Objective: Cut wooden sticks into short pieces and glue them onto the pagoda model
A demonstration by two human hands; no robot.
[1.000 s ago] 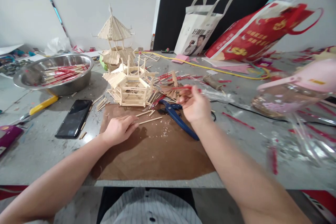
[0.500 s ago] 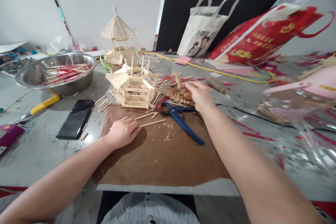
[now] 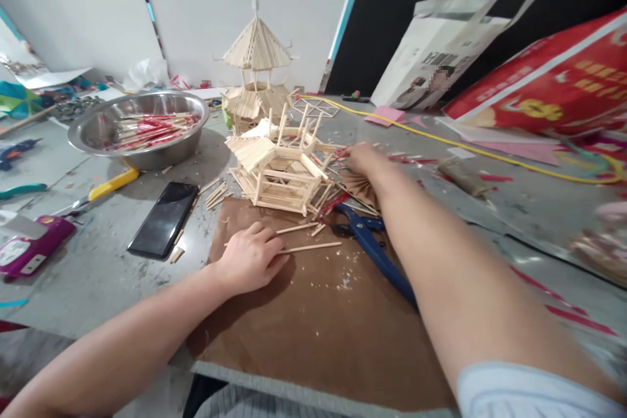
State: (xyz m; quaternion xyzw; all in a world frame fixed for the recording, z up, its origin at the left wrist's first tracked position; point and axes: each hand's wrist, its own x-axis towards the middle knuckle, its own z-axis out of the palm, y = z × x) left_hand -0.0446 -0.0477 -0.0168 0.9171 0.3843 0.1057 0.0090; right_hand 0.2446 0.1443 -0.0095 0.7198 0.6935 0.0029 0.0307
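My left hand [image 3: 255, 258] lies on a brown sheet [image 3: 323, 326], its fingers curled over a thin wooden stick [image 3: 316, 248] that pokes out to the right. A shorter stick [image 3: 298, 228] lies just beyond those fingers. Stretched forward, my right hand [image 3: 367, 160] is at the right side of a six-sided stick model [image 3: 251, 153], over red-and-pale sticks and a pleated brown paper piece [image 3: 360, 188]. Its fingers are bent, and whatever is between them is hidden. Blue-handled cutters [image 3: 375, 245] lie beside my right forearm.
A stick tower with a pointed roof [image 3: 257, 49] stands behind the model. Leftward are a steel bowl [image 3: 81, 137] of sticks, a phone [image 3: 164, 219], a yellow-handled tool [image 3: 113, 184] and a purple device [image 3: 44, 248]. A yellow cord [image 3: 431, 138] and bags [image 3: 421, 46] are at the back right.
The view has swung right-to-left, so everything sits further right. My right hand has moved from the pleated paper towards the model's right side and the sticks behind. My left hand stays put.
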